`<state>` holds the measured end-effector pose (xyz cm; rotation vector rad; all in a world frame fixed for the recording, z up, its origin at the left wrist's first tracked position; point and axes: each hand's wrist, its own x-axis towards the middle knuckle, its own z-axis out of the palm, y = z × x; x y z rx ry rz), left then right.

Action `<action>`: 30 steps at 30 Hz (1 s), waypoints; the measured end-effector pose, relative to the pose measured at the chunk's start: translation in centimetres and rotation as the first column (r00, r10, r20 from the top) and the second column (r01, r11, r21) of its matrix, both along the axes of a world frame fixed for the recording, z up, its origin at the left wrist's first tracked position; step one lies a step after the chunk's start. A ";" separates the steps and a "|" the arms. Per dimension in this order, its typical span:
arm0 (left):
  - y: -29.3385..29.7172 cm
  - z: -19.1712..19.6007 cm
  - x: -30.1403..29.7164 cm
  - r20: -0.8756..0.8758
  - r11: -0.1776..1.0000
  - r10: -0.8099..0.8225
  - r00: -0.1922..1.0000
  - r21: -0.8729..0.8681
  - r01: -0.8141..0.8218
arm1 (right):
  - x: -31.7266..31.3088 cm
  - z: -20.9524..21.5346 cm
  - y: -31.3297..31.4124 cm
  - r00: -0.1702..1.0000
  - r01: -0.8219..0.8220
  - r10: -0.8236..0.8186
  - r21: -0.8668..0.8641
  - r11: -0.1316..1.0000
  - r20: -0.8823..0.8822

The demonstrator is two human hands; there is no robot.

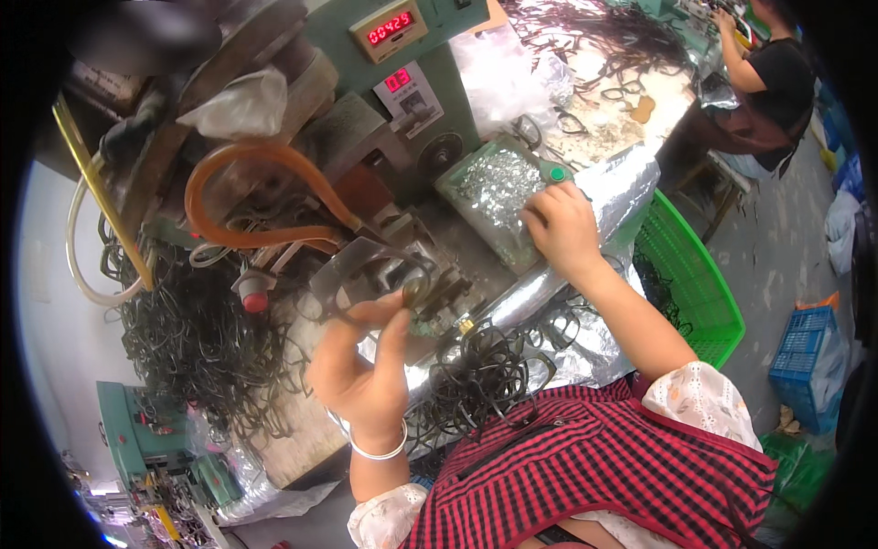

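Note:
My left hand (pixel 358 371), a white bangle at its wrist, pinches a dark eyeglass frame (pixel 352 254) between thumb and fingers. The frame is held up at the machine's small metal fixture (pixel 450 297) and looks slightly blurred. My right hand (pixel 565 229) is at the right side of a green tray (pixel 459 194) heaped with tiny shiny metal pieces (pixel 498 188). Its fingers are bent and drawn together; whether a small piece is between them I cannot make out. Just beyond them is a round green button (pixel 558 173). A pile of dark eyeglass frames (pixel 485 371) lies against my checked apron.
The green machine (pixel 448 87) carries a red-lit counter (pixel 389 30), an orange hose (pixel 206 197) and a red button (pixel 254 300). More frames heap up at left (pixel 192 339). A green basket (pixel 700 274) stands at right, beyond it a blue crate (pixel 805 361). Another person (pixel 768 87) works at far right.

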<state>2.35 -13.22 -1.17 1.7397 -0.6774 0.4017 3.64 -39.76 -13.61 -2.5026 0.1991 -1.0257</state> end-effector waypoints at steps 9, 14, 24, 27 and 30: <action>-1.1 0.2 0.3 0.015 0.994 0.102 0.995 -0.038 -0.101 | 4.1 1.8 0.0 0.997 -0.029 0.024 0.066 0.997 0.078; -0.6 -0.3 -0.3 -0.019 0.997 0.074 0.997 0.003 -0.074 | 7.2 1.5 2.6 0.979 -0.177 0.198 -0.281 0.943 0.049; 12.6 -2.3 -0.1 -0.007 0.653 0.743 0.669 -0.212 -0.727 | 3.9 1.6 -1.0 0.993 -0.106 0.098 0.150 0.983 0.059; 13.9 -2.7 2.3 -0.083 0.785 0.620 0.781 0.065 -0.616 | 4.1 3.0 0.5 0.983 -0.180 0.177 0.310 0.934 0.040; 11.3 -5.9 5.3 -0.234 0.619 0.740 0.630 0.603 -0.503 | 4.5 4.3 2.2 0.975 -0.212 0.218 0.399 0.892 0.033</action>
